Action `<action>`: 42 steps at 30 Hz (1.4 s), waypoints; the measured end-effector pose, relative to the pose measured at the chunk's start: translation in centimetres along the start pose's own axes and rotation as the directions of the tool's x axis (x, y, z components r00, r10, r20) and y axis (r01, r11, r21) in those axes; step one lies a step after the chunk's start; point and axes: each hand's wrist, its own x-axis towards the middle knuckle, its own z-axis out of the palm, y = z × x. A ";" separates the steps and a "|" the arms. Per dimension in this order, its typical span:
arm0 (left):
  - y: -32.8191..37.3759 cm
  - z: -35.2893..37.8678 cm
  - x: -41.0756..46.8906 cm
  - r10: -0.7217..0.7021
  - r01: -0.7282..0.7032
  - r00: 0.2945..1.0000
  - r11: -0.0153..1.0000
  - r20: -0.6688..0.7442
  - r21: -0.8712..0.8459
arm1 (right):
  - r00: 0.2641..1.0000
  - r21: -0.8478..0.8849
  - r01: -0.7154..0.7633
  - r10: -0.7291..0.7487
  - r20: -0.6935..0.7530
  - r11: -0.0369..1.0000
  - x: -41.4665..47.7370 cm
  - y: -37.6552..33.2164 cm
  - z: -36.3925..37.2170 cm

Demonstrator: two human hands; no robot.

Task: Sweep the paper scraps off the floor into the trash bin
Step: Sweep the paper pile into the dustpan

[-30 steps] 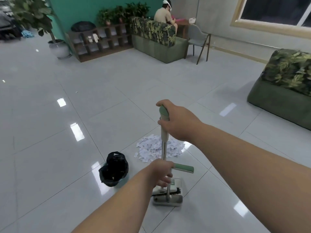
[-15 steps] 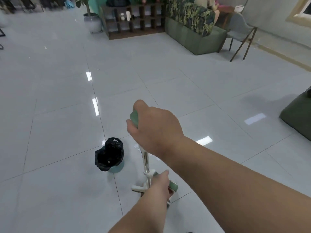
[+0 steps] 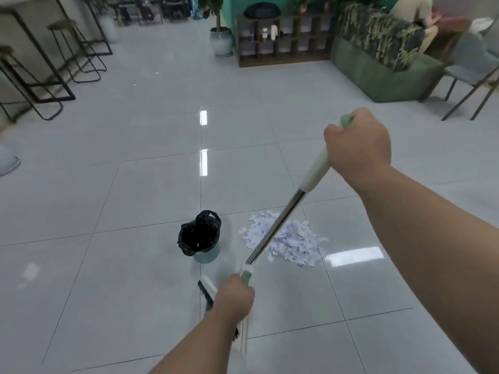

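A heap of white paper scraps lies on the grey tiled floor. Just left of it stands a small trash bin lined with a black bag. My right hand grips the green top of a long broom handle, whose metal shaft slants down to the left across the scraps. My left hand grips a short green handle near the shaft's lower end. A white dustpan and dark bristles show beside that hand, blurred and partly hidden by it.
Bar stools with black metal legs stand at the back left. A potted plant, a wooden shelf and a green sofa with a seated person line the back. A grey chair is at the far right.
The view swung left and down, bringing the paper heap back into sight. The broom handle tilted from upright to slanting, my right hand moving up and right, my left staying low.
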 end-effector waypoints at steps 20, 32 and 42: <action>7.3 -6.5 1.8 -0.026 -0.066 0.972 0.924 -0.234 -0.376 | 0.970 0.145 -0.187 0.206 -0.132 0.972 3.7 8.3 -3.6; 17.3 -10.9 14.7 -0.098 0.009 0.991 0.711 -0.087 -0.703 | 0.860 0.510 -0.456 0.508 0.042 0.729 14.7 7.4 5.0; 27.5 -14.4 25.7 -0.068 -0.031 0.991 0.711 -0.113 -0.702 | 0.829 0.545 -0.518 0.543 0.131 0.659 27.2 8.2 10.5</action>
